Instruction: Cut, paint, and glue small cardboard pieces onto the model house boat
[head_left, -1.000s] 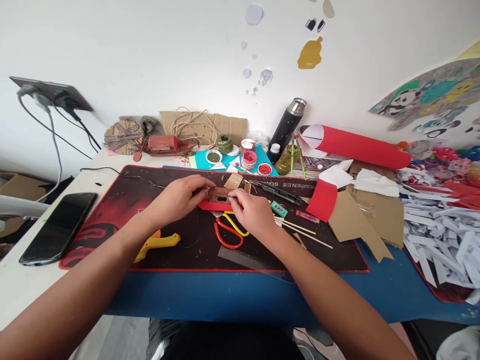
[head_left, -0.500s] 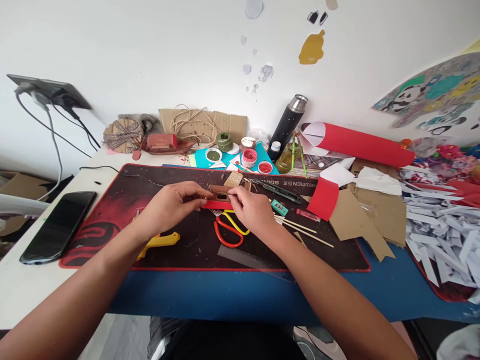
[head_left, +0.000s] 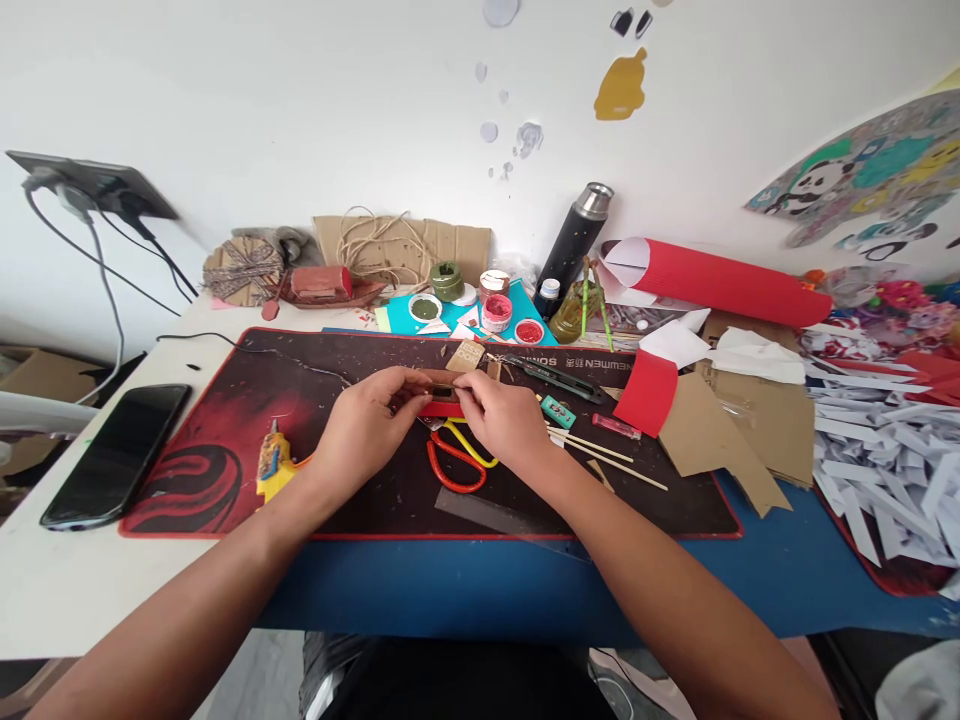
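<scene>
A small brown cardboard piece (head_left: 444, 393) with a dark slot in it is pinched at both ends between my hands, above the desk mat. My left hand (head_left: 371, 420) grips its left end with thumb and fingers closed. At the other end, my right hand (head_left: 504, 415) has its thumb and fingers pressed together. A red paper strip (head_left: 444, 409) shows along the piece's lower edge; whether it is attached cannot be told. Just below are scissors (head_left: 465, 489) with red and yellow handles. A yellow glue gun (head_left: 276, 468) lies left, partly hidden by my left forearm.
On the black mat (head_left: 390, 515) lie a utility knife (head_left: 559, 380), wooden sticks (head_left: 615, 463) and a teal box (head_left: 557, 411). Paint pots (head_left: 496, 312) and a black flask (head_left: 574, 235) stand behind. Cardboard (head_left: 712, 430) and paper strips (head_left: 885, 470) lie right, a phone (head_left: 120, 455) left.
My left hand has shifted right along the brown piece, its fingers now covering more of the left end. More of the glue gun's front shows beside my forearm. The view has shifted slightly.
</scene>
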